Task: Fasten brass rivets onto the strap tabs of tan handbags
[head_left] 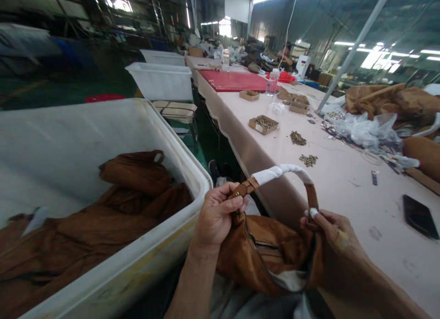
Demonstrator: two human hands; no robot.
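Note:
A brown leather handbag [271, 257] rests in my lap, its zip open and pale lining showing. Its handle [285, 171] arches up, wrapped in white paper. My left hand [216, 216] is closed on the left end of the handle at a brass stud. My right hand [332, 229] pinches the right end of the handle where it meets the bag, a white wrap on one fingertip.
A big white tub [192, 172] on my left holds several brown bags [134, 172]. A long pink table [343, 181] on the right carries rivet piles [308, 160], small cardboard boxes [263, 123], plastic bags, brown bags, a dark phone [420, 216] and a red mat [233, 80]. A person sits at the far end.

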